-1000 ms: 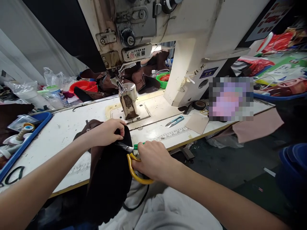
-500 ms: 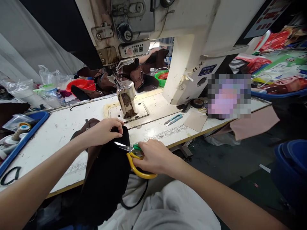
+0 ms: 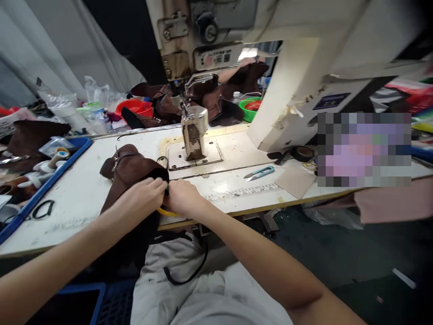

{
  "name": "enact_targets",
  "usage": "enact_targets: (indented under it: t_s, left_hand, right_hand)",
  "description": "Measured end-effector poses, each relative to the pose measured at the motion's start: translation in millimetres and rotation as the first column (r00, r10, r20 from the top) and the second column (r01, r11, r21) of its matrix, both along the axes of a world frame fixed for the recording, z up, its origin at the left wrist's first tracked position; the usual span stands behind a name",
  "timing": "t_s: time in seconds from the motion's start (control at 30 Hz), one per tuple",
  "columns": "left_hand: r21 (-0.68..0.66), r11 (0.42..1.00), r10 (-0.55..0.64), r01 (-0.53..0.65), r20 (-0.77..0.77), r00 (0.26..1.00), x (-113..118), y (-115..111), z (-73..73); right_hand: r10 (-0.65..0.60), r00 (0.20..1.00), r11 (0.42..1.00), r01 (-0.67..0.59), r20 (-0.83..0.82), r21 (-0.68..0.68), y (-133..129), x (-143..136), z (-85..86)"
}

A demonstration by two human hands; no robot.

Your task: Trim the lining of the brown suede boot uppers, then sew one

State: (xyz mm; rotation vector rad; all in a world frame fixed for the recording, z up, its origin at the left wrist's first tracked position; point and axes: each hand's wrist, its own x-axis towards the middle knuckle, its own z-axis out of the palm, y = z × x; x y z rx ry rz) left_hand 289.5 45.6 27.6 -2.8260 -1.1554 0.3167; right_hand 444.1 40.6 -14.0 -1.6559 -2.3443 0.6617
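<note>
Sitting at the white table point(image 3: 84, 189), right by its front edge. Pressing down with the left hand point(image 3: 144, 198), fingers curled and gripping the brown bag piece point(image 3: 130, 169) with the dark lining. Lying half on the table, that brown bag piece, and hanging down over the front edge. Clutching the yellow-handled scissors point(image 3: 164, 211) in the right hand point(image 3: 181, 197), closed tight around them, with only a bit of yellow handle peeking out under the fingers. Touching each other, the two hands, right at the edge of the bag piece. Standing just behind the hands, the sewing machine point(image 3: 194, 131) with its metal post. Lying off to the right on the table, well apart from the hands, the small blue thread snips point(image 3: 260, 173). Resting at the left end, the blue tray point(image 3: 50, 180) with spools inside.
</note>
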Motion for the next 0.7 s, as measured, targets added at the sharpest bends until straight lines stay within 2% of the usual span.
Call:
enact_targets:
  t_s: [0.1,0.2,0.3,0.37,0.57,0.7]
  left_hand:
    - [0.063,0.978,0.201,-0.201,0.006,0.980,-29.2,-26.4,-28.1]
    - [0.077,0.926,0.363,-0.370,0.090,0.927,-46.4,-37.2,-44.7]
    - [0.055,0.878,0.458,-0.475,0.193,0.868,-42.6,-31.5,-50.6]
    - [0.032,0.848,0.503,-0.530,0.271,0.821,-34.0,-24.6,-53.1]
    - [-0.059,0.777,0.585,-0.627,0.438,0.683,-23.1,-18.8,-60.3]
    - [-0.203,0.719,0.655,-0.664,0.518,0.551,-24.6,-19.5,-65.5]
  right_hand:
    - [0.050,0.998,0.998,-0.049,0.025,-0.029,6.8,7.8,3.6]
    - [0.056,0.996,0.998,-0.053,0.063,-0.046,1.8,33.4,9.4]
    - [0.010,0.993,1.000,-0.007,0.117,-0.027,-6.3,54.6,14.4]
    - [-0.021,0.988,1.000,0.022,0.155,-0.009,-11.4,59.0,16.0]
    - [-0.024,0.960,0.998,0.009,0.280,0.056,-25.4,46.2,17.7]
    - [-0.002,0.942,0.995,-0.033,0.337,0.099,-31.7,37.4,25.3]
